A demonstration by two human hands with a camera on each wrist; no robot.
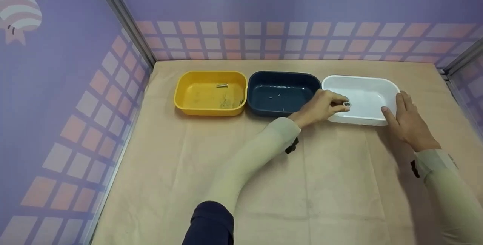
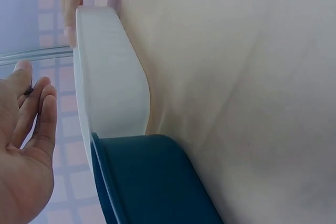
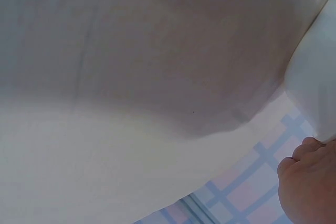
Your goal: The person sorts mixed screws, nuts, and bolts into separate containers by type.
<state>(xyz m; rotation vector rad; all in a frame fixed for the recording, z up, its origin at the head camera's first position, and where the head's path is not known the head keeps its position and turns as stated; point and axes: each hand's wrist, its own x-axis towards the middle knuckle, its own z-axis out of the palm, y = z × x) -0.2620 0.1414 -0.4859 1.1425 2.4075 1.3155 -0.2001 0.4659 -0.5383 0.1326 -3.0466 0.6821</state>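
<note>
My left hand (image 1: 320,106) pinches a small metal nut (image 1: 347,104) between thumb and fingertips, above the left part of the white plastic bin (image 1: 362,121). In the left wrist view the nut (image 2: 29,91) is mostly hidden, showing only as a dark bit between the fingertips. At the bin's right front corner, my right hand (image 1: 409,126) holds the wall, thumb over the rim and fingers along the right side. In the right wrist view, the curled knuckles of this hand (image 3: 310,182) sit against the white bin (image 3: 315,82).
A navy bin (image 1: 283,74) with a few tiny metal pieces stands left of the white one, under my left wrist. Further left, a yellow bin (image 1: 210,112) contains a bolt (image 1: 222,85) and other small hardware. All stand on a beige cloth-covered table (image 1: 264,199) near the patterned back wall.
</note>
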